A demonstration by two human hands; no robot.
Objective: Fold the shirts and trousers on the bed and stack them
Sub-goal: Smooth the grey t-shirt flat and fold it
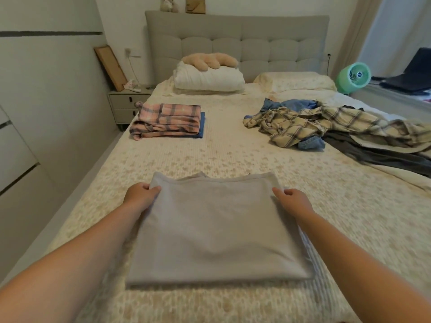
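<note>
the left hand (141, 194) pinches the left far corner of the folded grey shirt (217, 227). the right hand (292, 197) pinches the right far corner. the shirt lies flat on the bed (233, 159), at 6 o'clock. a folded pink stack (168, 120) sits at 11 o'clock. a messy pile of clothes (326, 127) lies at 2 o'clock.

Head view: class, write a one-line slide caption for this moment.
Both hands, left hand and right hand, grip a folded grey garment on the bed.
</note>
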